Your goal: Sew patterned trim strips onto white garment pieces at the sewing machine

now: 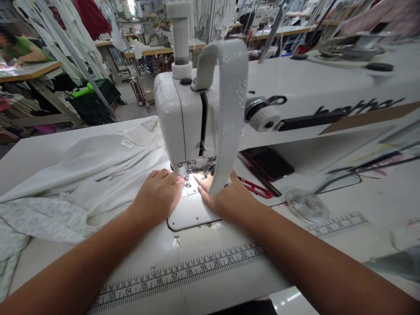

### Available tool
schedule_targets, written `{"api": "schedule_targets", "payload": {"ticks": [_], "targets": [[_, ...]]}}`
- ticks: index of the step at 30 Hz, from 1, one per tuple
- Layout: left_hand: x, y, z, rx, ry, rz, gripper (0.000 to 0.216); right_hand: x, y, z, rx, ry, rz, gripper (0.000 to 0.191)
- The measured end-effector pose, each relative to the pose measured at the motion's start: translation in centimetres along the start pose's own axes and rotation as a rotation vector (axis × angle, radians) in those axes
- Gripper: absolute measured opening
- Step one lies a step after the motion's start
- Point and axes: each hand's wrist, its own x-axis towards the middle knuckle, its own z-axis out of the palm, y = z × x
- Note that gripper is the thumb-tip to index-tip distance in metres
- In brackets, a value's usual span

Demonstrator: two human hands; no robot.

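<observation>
A white sewing machine (183, 118) stands in front of me with its needle area (193, 168) lit. A white strip of fabric (228, 113) loops over the machine head and hangs down to the needle. My left hand (157, 194) rests on the table just left of the presser foot, fingers curled together at the metal needle plate (188, 210). My right hand (223, 197) lies right of the foot, fingers pressed together at the strip's lower end. White garment cloth (82, 175) is piled to the left.
Red thread snips (254, 188) and a dark phone (269, 162) lie right of my right hand. A clear round lid (306, 205) sits further right. Ruler tape (183, 271) runs along the table front. Another person (22, 48) works at a far table.
</observation>
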Motion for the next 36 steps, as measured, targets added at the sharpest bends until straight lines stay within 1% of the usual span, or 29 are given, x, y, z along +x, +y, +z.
{"api": "schedule_targets", "payload": {"ticks": [4,8,10,13,14,15,18,21,24,26,28,30,31,33,34,35,36], "targets": [[0.0,0.1,0.0,0.013,0.011,0.002,0.021,-0.1,-0.2,-0.4,0.002,0.012,0.012,0.025],[-0.5,0.1,-0.7,0.007,-0.036,0.008,0.022,-0.2,-0.3,-0.5,0.024,0.031,0.040,0.027],[-1.1,-0.1,-1.5,-0.008,-0.083,0.013,0.028,-0.6,-0.5,-0.7,0.043,0.044,0.055,0.029],[-2.8,-0.4,-3.3,0.017,-0.184,0.017,0.036,-1.6,-1.3,-0.9,0.089,0.058,0.045,0.019],[-3.4,-0.4,-3.9,0.042,-0.225,0.026,0.037,-1.9,-1.7,-0.9,0.107,0.060,0.035,0.020],[-4.1,-0.3,-4.4,0.071,-0.265,0.036,0.038,-2.2,-2.0,-0.9,0.124,0.063,0.024,0.026],[-5.9,1.1,-5.7,0.128,-0.364,0.018,0.044,-2.6,-2.8,-0.5,0.160,0.072,-0.002,0.039],[-7.3,3.8,-6.2,0.078,-0.456,-0.034,0.051,-2.3,-3.0,0.0,0.175,0.087,-0.019,0.041],[-7.8,6.1,-6.4,-0.008,-0.531,0.006,0.049,-1.9,-3.0,0.2,0.182,0.098,-0.023,0.040],[-7.5,6.9,-6.9,-0.038,-0.575,0.021,0.044,-1.8,-3.0,0.2,0.185,0.104,-0.020,0.038],[-6.5,7.1,-7.5,-0.060,-0.626,0.047,0.030,-1.7,-3.0,0.2,0.187,0.110,-0.018,0.035],[-4.6,6.5,-8.1,-0.082,-0.661,0.074,0.010,-1.7,-3.2,0.2,0.187,0.114,-0.020,0.032],[-3.5,5.9,-8.2,-0.093,-0.663,0.078,0.015,-1.6,-3.3,0.2,0.185,0.114,-0.023,0.030],[-1.1,4.2,-7.9,-0.109,-0.616,0.048,0.027,-1.5,-3.4,0.2,0.174,0.113,-0.035,0.027],[0.0,3.2,-7.5,-0.112,-0.562,0.034,0.026,-1.4,-3.5,0.2,0.167,0.111,-0.046,0.025],[0.9,2.2,-6.9,-0.117,-0.500,0.057,0.023,-1.4,-3.6,0.3,0.159,0.109,-0.060,0.024],[1.6,1.2,-6.2,-0.125,-0.448,0.119,0.021,-1.3,-3.6,0.3,0.150,0.107,-0.075,0.023]]}}
